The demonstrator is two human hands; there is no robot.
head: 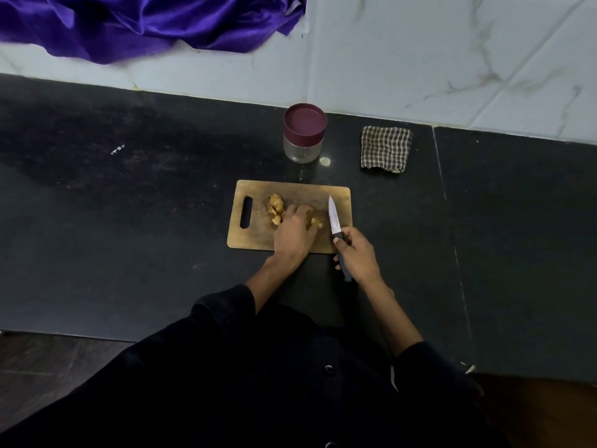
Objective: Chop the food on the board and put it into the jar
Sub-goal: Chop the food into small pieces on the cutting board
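Note:
A wooden cutting board (pixel 258 234) with a handle slot lies on the dark counter. A pile of cut yellowish food pieces (pixel 275 207) sits on its left half. My left hand (pixel 295 232) lies over the board's middle and holds an uncut piece of the food (pixel 316 222) down with curled fingers. My right hand (pixel 357 255) grips the black handle of a small knife (pixel 334 218); the blade points away from me, just right of the food and apart from it. A glass jar (pixel 303 134) with its maroon lid on stands behind the board.
A folded checked cloth (pixel 384 148) lies right of the jar near the wall. Purple fabric (pixel 145 24) hangs over the tiled ledge at the back left. The black counter (pixel 129 205) stretches wide to the left and right of the board; its front edge runs by my body.

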